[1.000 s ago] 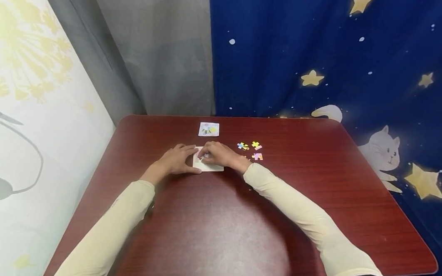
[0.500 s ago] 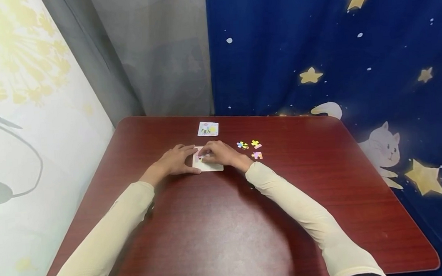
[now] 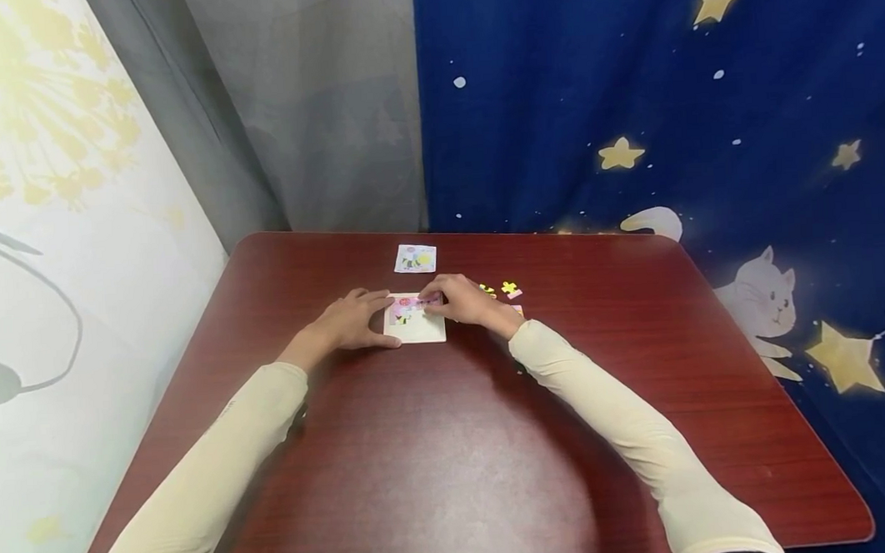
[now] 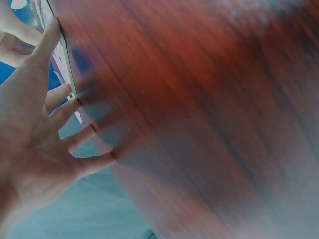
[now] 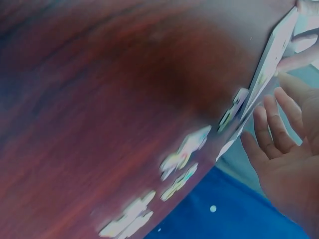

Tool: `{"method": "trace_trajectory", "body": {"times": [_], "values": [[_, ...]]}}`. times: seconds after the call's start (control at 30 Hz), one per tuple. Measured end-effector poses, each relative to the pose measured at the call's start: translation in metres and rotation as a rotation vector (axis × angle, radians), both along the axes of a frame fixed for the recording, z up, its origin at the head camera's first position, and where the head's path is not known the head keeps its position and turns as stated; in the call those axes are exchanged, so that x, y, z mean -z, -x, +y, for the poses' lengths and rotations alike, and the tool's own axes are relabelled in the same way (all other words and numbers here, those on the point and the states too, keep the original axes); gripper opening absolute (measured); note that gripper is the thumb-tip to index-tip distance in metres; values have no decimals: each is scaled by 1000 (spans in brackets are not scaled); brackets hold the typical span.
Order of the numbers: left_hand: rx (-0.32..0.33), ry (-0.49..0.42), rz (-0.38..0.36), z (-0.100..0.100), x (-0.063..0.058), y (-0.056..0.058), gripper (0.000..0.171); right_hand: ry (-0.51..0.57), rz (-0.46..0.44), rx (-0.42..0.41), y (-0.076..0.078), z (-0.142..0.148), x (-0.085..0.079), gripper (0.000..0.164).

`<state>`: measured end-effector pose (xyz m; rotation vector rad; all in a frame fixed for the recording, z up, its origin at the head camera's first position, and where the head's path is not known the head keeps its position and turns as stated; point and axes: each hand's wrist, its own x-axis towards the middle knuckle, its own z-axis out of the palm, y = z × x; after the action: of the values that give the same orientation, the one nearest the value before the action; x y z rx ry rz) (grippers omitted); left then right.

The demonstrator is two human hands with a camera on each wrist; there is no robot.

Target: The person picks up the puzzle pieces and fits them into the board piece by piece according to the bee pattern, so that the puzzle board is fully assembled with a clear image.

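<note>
Our left hand (image 3: 352, 321) lay at the left side of the white board (image 3: 425, 332) with thumb and fingers spread apart, the thumb at the near left corner and the forefinger at the far left corner. Our right hand (image 3: 459, 299) reached over the far right part of the board, thumb and forefinger bent down towards it; we could not tell whether their tips gripped anything. The board lay flat on the reddish-brown table (image 3: 392, 454), and we observed a pink printed section (image 3: 405, 304) across its far left part. To the right, partly behind our right hand, we noted loose puzzle pieces (image 3: 509, 287), with yellow and pink among their colours; the right wrist view showed one near the board's edge. Beyond the board we located a picture card (image 3: 415, 259), apart from both hands. Behind the table hung a blue curtain (image 3: 524, 122) printed with stars.
</note>
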<state>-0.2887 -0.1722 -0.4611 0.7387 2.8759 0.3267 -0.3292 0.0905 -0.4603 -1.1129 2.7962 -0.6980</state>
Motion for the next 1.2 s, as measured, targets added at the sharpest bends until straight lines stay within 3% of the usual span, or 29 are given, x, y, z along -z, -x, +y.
{"method": "trace_trajectory", "body": {"times": [1.2], "values": [[-5, -26, -5, -2, 3, 1, 101, -49, 1, 134, 19, 92, -3, 30]]}}
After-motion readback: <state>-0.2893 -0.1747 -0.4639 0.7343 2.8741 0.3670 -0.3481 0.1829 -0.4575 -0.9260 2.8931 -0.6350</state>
